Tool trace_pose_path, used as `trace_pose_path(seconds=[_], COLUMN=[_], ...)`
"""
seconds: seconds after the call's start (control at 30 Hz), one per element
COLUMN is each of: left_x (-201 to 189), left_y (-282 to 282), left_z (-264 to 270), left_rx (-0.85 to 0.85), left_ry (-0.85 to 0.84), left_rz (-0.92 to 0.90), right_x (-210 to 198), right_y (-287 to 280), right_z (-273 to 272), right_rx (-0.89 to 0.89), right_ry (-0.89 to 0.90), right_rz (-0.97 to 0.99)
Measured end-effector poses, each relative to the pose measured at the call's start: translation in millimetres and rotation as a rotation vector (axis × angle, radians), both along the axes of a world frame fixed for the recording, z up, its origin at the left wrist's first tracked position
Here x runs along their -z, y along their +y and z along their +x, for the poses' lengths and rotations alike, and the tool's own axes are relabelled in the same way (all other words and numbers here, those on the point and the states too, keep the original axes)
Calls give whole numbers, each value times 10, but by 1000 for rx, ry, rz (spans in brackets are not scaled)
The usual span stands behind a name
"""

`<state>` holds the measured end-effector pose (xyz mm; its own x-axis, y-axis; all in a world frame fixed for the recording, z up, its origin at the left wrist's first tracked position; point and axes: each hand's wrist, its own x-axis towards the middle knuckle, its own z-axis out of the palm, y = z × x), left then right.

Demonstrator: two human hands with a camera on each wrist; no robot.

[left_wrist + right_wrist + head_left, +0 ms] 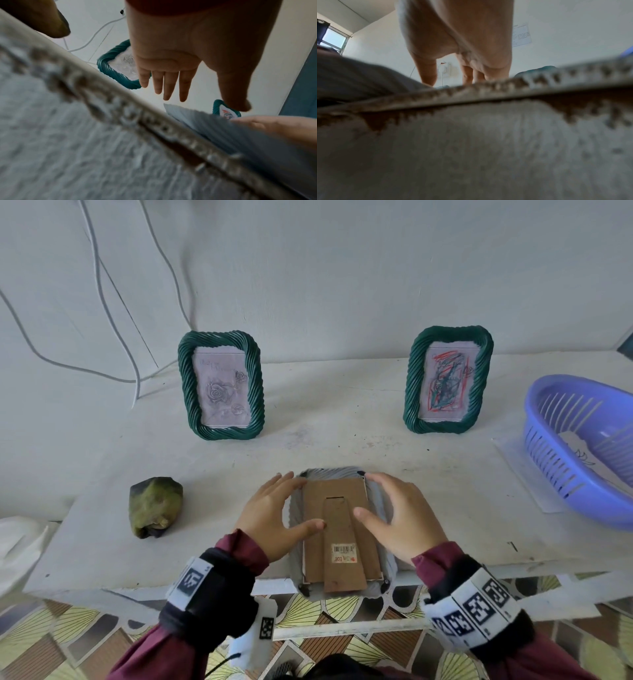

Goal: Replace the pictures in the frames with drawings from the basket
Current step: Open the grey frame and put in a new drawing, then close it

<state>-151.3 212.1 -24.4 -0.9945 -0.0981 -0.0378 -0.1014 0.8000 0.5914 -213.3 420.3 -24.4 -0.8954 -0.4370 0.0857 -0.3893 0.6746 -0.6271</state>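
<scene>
A pale-rimmed picture frame [342, 529] lies face down at the table's front edge, its brown cardboard back and stand up, with a barcode sticker on it. My left hand [284, 508] lies along its left side, fingers straight and thumb on the cardboard. My right hand [387, 501] arches over its right side, fingertips at the far corner and thumb near the stand. Two green twisted frames stand at the back: one [221, 385] holds a grey rose picture, the other [448, 380] a coloured scribble. The blue basket [575, 446] at the right holds a drawing [589, 463].
A green-brown lump [154, 506] lies on the table left of my hands. A white sheet [527, 474] lies under the basket. Cables [102, 302] hang down the wall at the back left. The face-down frame overhangs the table's front edge [205, 587] slightly.
</scene>
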Motion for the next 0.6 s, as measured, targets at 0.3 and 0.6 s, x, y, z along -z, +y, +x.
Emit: trace_pose_path(seconds=[0.3,0.6], left_x=[57,-33], left_y=[52,60], left_z=[-140,-213], left_rx=[94,141], left_ry=[-175,-306], left_rz=[-124,-218], right_x=[67,48], right_y=[-34,-56], right_z=[-107,-176], right_rx=[-89,-107], right_ry=[-52,-78], right_rz=[134,367])
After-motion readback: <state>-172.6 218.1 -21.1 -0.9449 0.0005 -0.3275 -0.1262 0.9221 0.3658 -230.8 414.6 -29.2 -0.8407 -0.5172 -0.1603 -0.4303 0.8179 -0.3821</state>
